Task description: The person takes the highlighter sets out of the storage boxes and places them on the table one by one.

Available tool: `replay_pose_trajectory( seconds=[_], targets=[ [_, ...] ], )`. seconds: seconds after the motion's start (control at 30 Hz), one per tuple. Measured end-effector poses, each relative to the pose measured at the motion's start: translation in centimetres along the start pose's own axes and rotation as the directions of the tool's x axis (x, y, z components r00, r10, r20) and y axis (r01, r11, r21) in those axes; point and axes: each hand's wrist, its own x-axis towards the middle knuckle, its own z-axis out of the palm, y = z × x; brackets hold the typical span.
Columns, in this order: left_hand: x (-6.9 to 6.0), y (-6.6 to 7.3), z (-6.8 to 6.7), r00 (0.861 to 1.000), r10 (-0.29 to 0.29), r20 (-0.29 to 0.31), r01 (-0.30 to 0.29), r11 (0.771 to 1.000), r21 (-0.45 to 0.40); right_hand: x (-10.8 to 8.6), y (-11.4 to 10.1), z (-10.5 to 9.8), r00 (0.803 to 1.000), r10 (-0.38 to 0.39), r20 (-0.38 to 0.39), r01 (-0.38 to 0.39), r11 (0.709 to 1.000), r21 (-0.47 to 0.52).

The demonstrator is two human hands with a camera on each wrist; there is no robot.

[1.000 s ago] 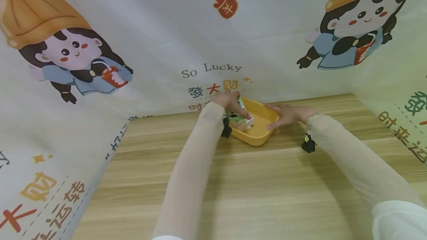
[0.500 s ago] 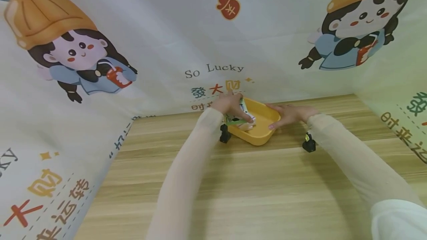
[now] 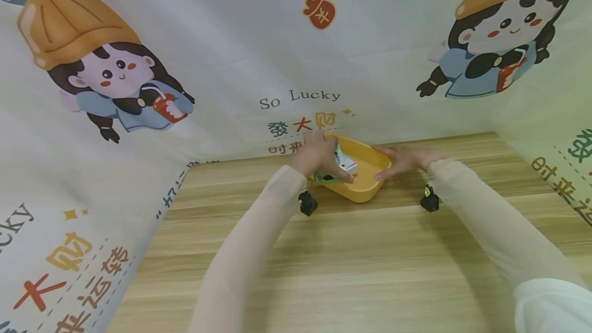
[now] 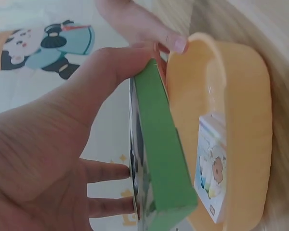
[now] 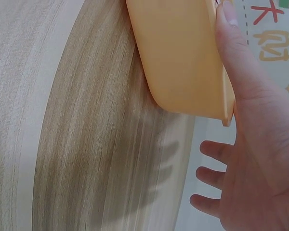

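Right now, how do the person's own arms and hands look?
The left hand and right hand are bare. Thin-looking cream fabric sleeves run to the hands; a white fabric sleeve overlaps the right one. Small blocky black devices sit near both hands, the right one marked yellow.

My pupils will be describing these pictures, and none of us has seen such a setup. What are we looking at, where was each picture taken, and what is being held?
There is no robot here, only a person's two bare hands. The wide views come from a camera worn on the head; each close view comes from a camera on one wrist, watching that hand. A yellow container is at the back of a wooden surface, near a printed backdrop. The left hand holds a green-edged box by the container, between thumb and fingers. A white box is inside the container. The right hand holds the container's rim at the other end.
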Motion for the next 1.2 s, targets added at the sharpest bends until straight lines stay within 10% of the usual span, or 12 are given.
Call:
replay_pose_trajectory(
  seconds=[1.2],
  targets=[
    [-5.1, 2.4, 4.2, 0.985, 0.17, -0.018, -0.166, 0.976, 0.14, -0.1, -0.2, -0.1, 1.0, 0.014, 0.02, -0.014, 1.0, -0.02]
  ],
)
